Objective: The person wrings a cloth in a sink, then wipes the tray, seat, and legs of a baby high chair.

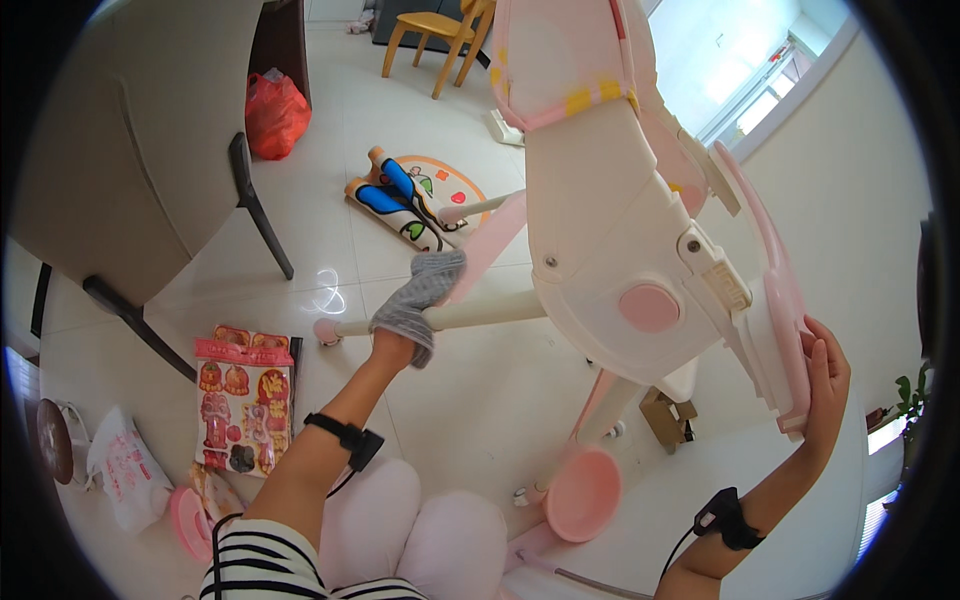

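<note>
A child's high chair [600,240] in white and pink plastic stands tilted in my view, its padded seat at the top. Grey cloth [424,292] covers most of my left hand [396,348], so the fingers are hidden. That hand and cloth are against the chair's pink footrest bar [491,244], where it meets a pale tubular leg [491,310]. On the other side, my right hand [827,375] holds the outer edge of the pink tray [784,322], some fingertips resting on its rim.
A pink basin [585,495] sits on the floor by a chair leg. Printed packets [244,409] and a white bag [131,472] lie to the left. A brown chair [142,150], red plastic bag [276,116], rolled mats [401,206], cardboard box [664,420] and wooden chair [435,30] stand around.
</note>
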The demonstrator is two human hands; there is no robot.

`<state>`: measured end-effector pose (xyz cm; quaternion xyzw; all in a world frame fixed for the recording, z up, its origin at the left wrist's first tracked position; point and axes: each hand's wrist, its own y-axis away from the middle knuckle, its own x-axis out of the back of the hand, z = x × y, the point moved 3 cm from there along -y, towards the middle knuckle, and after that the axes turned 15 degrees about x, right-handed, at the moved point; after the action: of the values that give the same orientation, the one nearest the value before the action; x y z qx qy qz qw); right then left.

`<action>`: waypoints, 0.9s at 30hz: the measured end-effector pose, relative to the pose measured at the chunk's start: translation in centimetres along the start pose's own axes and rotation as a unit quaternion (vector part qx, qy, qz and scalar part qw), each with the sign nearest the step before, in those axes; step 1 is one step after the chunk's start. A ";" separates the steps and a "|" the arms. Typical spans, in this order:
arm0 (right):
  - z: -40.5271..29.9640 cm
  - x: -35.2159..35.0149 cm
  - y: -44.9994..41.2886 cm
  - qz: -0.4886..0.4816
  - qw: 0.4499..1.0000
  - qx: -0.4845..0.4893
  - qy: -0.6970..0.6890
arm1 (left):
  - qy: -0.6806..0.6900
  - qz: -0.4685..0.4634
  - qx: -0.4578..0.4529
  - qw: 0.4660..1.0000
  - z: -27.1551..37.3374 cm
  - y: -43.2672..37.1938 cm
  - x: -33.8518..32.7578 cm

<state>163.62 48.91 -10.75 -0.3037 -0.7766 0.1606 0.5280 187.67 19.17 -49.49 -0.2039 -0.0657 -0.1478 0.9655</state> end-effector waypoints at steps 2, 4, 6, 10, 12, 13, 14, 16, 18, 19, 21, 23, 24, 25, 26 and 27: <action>0.0 -0.3 -0.1 0.003 1.000 0.007 0.003 | 0.125 0.042 0.103 0.986 -3.6 0.9 0.5; -0.1 -1.0 -0.2 0.006 1.000 -0.016 0.010 | -0.138 -0.104 0.188 0.967 -6.3 -1.6 1.1; -0.1 -0.5 -0.1 0.003 1.000 -0.004 0.016 | 0.024 -0.128 0.153 0.980 -7.7 0.8 2.1; 0.3 0.0 0.2 0.007 0.999 -0.018 0.037 | -0.073 -0.392 0.297 0.868 -2.6 -4.5 2.0; 0.6 0.2 0.0 0.005 0.998 -0.012 0.055 | -0.146 -0.458 0.277 0.832 -0.9 -7.7 1.1; 0.5 0.1 0.0 0.008 0.998 0.001 0.069 | -0.219 -0.514 0.251 0.790 -0.5 -8.4 0.4; 0.3 -0.1 -0.2 0.002 0.997 -0.002 0.081 | -0.221 -0.520 0.250 0.786 -1.0 -8.8 -0.8; 0.3 -0.3 -0.3 0.007 0.997 -0.016 0.077 | -0.245 -0.471 0.073 0.844 -1.7 -10.3 -3.1; 0.0 -0.1 -0.4 0.015 0.996 -0.029 0.082 | -0.232 -0.463 0.073 0.852 -2.0 -12.0 -5.4; -0.1 0.1 -0.3 0.024 0.997 -0.031 0.072 | -0.217 -0.450 0.078 0.863 -1.9 -12.9 -6.4; 0.0 0.2 -0.2 0.040 0.997 -0.033 0.064 | -0.220 -0.416 0.071 0.879 -1.6 -15.1 -7.7; 0.6 -0.3 -0.2 0.031 0.997 -0.062 0.031 | -0.227 -0.377 0.067 0.895 -1.9 -16.3 -7.8; 0.7 -0.8 -0.3 0.027 0.997 -0.071 0.024 | -0.212 -0.362 0.067 0.905 -2.5 -16.5 -7.6; 0.4 -0.7 -0.3 0.033 0.996 -0.073 0.030 | -0.195 -0.349 0.065 0.914 -2.7 -16.4 -7.6; 0.1 -1.0 -0.3 0.029 0.996 -0.079 0.019 | -0.180 -0.331 -0.002 0.926 -2.9 -16.0 -7.2; 0.1 -1.2 -0.5 0.024 0.996 -0.084 0.004 | -0.278 -0.385 -0.115 0.872 -3.9 -15.3 -6.8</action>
<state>163.72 47.77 -11.41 -0.3661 -0.7780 0.1061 0.4994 176.75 5.95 -48.59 -0.3049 -0.3872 -0.4516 0.7438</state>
